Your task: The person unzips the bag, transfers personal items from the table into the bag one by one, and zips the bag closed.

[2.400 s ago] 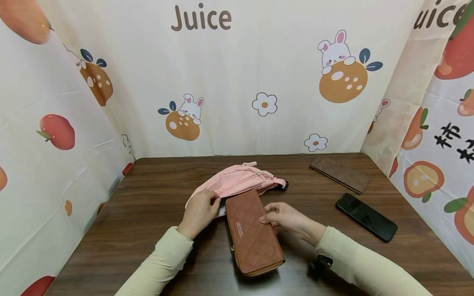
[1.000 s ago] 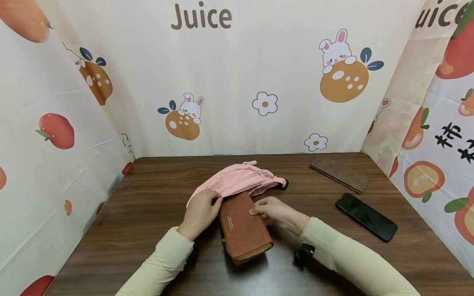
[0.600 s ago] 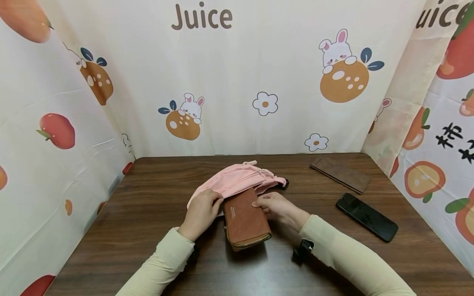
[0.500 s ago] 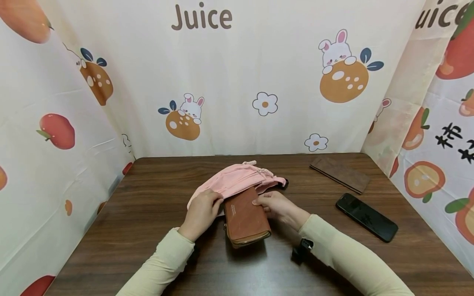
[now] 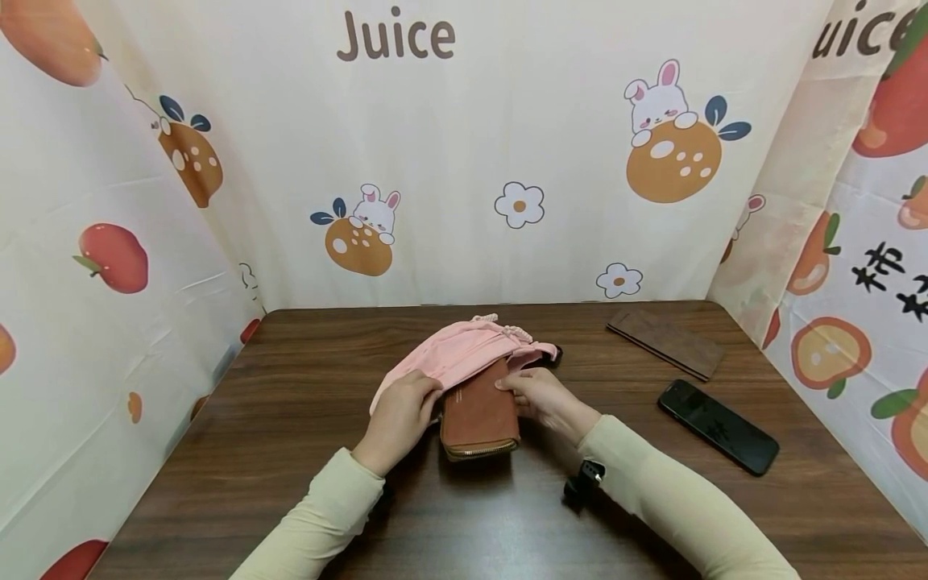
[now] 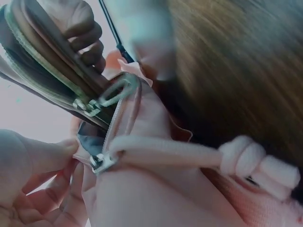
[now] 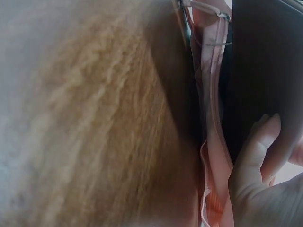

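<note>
Working on a dark wood counter (image 5: 304,354), with a phone (image 5: 718,427) and a flat dark-brown piece (image 5: 667,342) lying off to the right — best left well out of reach of elbow and sleeve. Next down in size, minding the pink bag (image 5: 453,350), slumped on the counter with mouth toward the body. Then following the brown wallet (image 5: 478,419), far end inside that mouth, zippered end sticking out; depth inside hidden by cloth. Pinching the bag's rim in the left grip (image 5: 400,419), thumb against fingers, cloth between. Clasping the wallet by one long edge in the right grip (image 5: 547,399), thumb on top. To judge by that, best to raise the rim, square the wallet to the opening and ease along in short pushes, shifting the right grip back toward the zippered end before jamming knuckles into cloth. Smallest of all, in the left wrist view: watching the wallet's zip pull (image 6: 87,109), close to the bag's teeth and likely to snag — also the bag's zip slider (image 6: 102,163), just beside the left thumb.
</note>
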A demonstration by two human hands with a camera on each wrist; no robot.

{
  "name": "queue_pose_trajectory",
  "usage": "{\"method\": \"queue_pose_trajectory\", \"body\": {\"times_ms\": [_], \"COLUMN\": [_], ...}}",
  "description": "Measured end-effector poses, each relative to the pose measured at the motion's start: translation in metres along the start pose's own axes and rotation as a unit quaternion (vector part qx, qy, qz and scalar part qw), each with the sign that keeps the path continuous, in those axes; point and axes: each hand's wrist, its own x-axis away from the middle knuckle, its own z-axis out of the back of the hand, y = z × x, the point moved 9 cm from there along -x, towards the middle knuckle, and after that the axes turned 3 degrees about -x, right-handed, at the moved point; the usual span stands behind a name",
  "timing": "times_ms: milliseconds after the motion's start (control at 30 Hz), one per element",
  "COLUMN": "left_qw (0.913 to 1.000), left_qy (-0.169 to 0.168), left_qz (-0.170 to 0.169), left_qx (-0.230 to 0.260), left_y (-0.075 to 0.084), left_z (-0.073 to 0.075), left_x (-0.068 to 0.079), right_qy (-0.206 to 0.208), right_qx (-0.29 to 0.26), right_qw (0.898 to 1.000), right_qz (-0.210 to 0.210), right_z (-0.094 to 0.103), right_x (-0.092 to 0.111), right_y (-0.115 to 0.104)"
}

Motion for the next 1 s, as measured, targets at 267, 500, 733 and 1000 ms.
{"method": "queue_pose_trajectory", "body": {"times_ms": [267,500,733,1000], "left_qw": [1.0,0.9998,0.9996,0.9996], "left_qy": [-0.001,-0.004,-0.001,0.003], "left_qz": [-0.005,0.011,0.02,0.019], "left_qx": [0.005,0.016,0.021,0.021], "left_y": [0.003,0.001,0.0,0.0], "left_z": [0.0,-0.002,-0.003,-0.003], "left_x": [-0.001,0.002,0.002,0.001], "right_qy": [0.009,-0.013,-0.029,-0.034], "right_qx": [-0.007,-0.002,0.062,0.098], "right_qw": [1.0,1.0,0.997,0.994], "right_qz": [-0.009,-0.019,-0.035,-0.043], "right_z": [0.001,-0.001,0.001,0.003], "right_x": [-0.008,-0.003,0.004,0.009], "right_y": [0.004,0.009,0.013,0.016]}}
